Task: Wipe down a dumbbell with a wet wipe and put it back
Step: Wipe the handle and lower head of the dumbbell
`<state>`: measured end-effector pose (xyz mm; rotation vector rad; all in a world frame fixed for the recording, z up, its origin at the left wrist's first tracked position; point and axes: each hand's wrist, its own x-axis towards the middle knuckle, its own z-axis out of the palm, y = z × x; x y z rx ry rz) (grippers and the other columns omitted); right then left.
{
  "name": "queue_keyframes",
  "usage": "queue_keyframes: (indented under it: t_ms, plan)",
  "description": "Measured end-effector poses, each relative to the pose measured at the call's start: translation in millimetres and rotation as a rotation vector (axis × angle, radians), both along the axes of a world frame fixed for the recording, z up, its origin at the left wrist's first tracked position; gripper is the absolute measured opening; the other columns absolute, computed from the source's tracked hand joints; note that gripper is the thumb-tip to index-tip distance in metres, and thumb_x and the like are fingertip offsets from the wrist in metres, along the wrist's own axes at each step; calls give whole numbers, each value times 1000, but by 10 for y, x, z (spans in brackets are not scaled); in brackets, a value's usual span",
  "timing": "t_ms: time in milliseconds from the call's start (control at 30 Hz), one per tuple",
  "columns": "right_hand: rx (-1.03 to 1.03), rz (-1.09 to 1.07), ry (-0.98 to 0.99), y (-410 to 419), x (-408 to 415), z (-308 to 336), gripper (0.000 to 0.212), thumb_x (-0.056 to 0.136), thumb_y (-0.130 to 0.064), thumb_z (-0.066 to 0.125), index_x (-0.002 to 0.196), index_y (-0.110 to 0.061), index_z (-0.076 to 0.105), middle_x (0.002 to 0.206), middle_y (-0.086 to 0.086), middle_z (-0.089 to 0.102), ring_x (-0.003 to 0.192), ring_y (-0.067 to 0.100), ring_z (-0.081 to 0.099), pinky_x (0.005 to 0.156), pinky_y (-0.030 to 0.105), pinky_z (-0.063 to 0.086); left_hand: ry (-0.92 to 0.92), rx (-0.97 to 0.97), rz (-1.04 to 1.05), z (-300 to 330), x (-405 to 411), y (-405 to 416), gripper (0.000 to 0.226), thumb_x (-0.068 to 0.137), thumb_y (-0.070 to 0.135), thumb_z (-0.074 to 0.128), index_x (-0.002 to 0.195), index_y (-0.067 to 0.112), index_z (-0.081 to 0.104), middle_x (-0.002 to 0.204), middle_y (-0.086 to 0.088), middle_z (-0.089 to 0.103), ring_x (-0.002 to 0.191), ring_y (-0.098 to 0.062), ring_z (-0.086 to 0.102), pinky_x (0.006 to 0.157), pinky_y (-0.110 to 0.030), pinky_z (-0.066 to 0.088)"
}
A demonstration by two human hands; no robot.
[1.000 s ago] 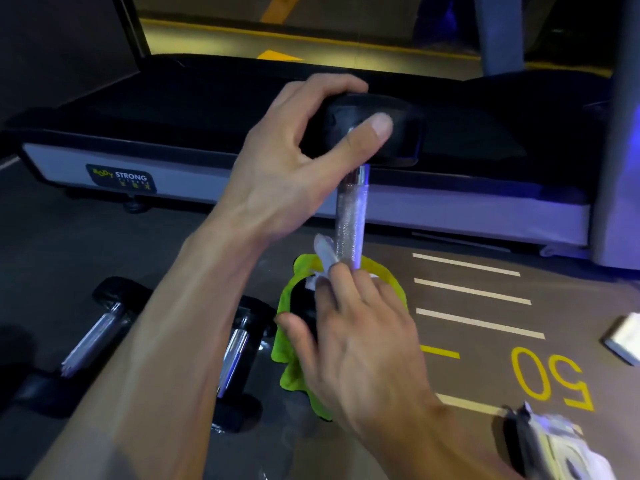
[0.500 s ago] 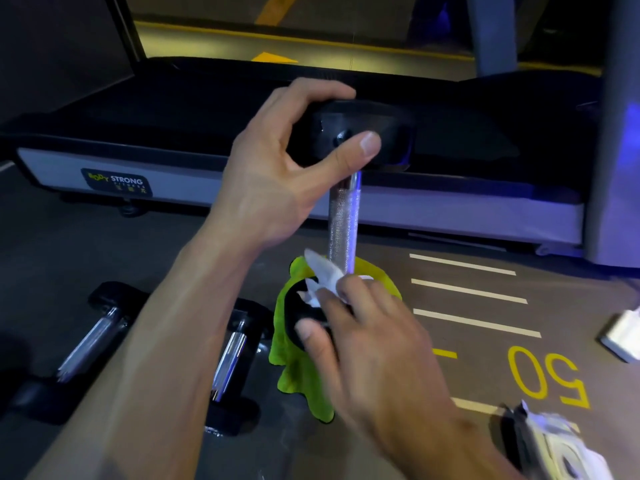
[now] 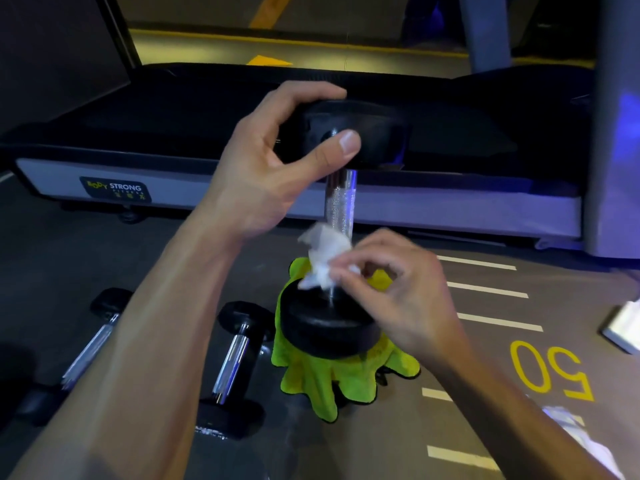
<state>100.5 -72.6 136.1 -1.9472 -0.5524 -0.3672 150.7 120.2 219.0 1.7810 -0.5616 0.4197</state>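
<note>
A black dumbbell (image 3: 327, 325) with a knurled chrome handle stands upright on a lime-green cloth (image 3: 325, 382) on the floor. My left hand (image 3: 263, 168) grips its top head, thumb in front and fingers over the top. My right hand (image 3: 391, 292) pinches a crumpled white wet wipe (image 3: 323, 259) against the bottom of the handle, just above the lower head. The lower head is fully in view.
Two more dumbbells (image 3: 235, 362) (image 3: 91, 344) lie on the floor at the left, partly behind my left forearm. A treadmill (image 3: 450, 202) runs across the back. A wipe packet (image 3: 575, 431) lies at the lower right, a white object (image 3: 623, 327) at the right edge.
My right hand has slid to the right and turned, uncovering the lower head. The wipe stays at the base of the handle. My left hand holds the top head as before.
</note>
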Motion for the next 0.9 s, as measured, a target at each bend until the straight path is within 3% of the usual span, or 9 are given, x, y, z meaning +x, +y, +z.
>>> queue_keyframes:
  t_ms: [100, 167, 333, 400, 500, 667, 800, 900]
  plan:
    - [116, -149, -179, 100, 217, 191, 3, 93, -5, 74, 94, -8, 73, 94, 3, 67, 89, 21, 67, 80, 46, 55, -7, 18, -8, -7, 8, 7, 40, 93, 36, 75, 129, 25, 62, 132, -12, 64, 117, -14, 65, 101, -31, 52]
    - [140, -171, -197, 86, 238, 197, 5, 93, -3, 71, 91, -7, 70, 93, 3, 66, 89, 22, 67, 80, 47, 55, -17, 22, -10, -8, 11, 4, 40, 94, 36, 75, 129, 24, 62, 132, -12, 64, 118, -16, 65, 103, -33, 53]
    - [-138, -5, -38, -48, -106, -73, 13, 86, -5, 77, 84, -17, 74, 83, -6, 68, 81, 17, 65, 72, 39, 52, -10, -10, 2, -29, 15, 17, 39, 92, 36, 75, 128, 25, 62, 127, -7, 64, 113, -10, 63, 99, -28, 50]
    - [-131, -41, -94, -13, 7, 47, 10, 85, -8, 77, 84, -18, 74, 83, -5, 66, 78, 16, 64, 71, 38, 52, -11, -5, -1, -33, 21, -5, 40, 93, 36, 75, 129, 24, 62, 127, -7, 64, 113, -11, 63, 100, -29, 51]
    - [-11, -221, -243, 113, 168, 253, 4, 91, -9, 75, 91, -13, 74, 90, 0, 63, 80, 16, 64, 73, 32, 53, -16, 9, -2, -18, 20, -23, 41, 94, 35, 74, 130, 22, 61, 128, -7, 64, 115, -10, 63, 101, -31, 51]
    - [-241, -157, -308, 168, -67, -47, 9, 95, -6, 71, 102, -9, 76, 96, 2, 61, 81, 15, 61, 72, 29, 51, -20, 9, 16, -18, 10, -27, 41, 92, 38, 75, 129, 25, 62, 129, -10, 64, 114, -10, 63, 99, -27, 50]
    - [-152, -287, -401, 144, 138, 199, 13, 95, -2, 67, 104, -6, 76, 98, 5, 62, 82, 13, 61, 74, 21, 48, -17, 17, 17, -17, -7, -25, 42, 92, 40, 74, 129, 26, 62, 129, -8, 64, 113, -9, 63, 97, -28, 51]
    - [-99, -308, -363, 247, 81, 130, 28, 102, -9, 56, 126, -7, 70, 121, 3, 58, 102, -2, 58, 87, 13, 47, 7, 7, 26, -12, -16, 2, 44, 92, 40, 74, 131, 25, 62, 127, -3, 63, 112, -8, 63, 93, -29, 52]
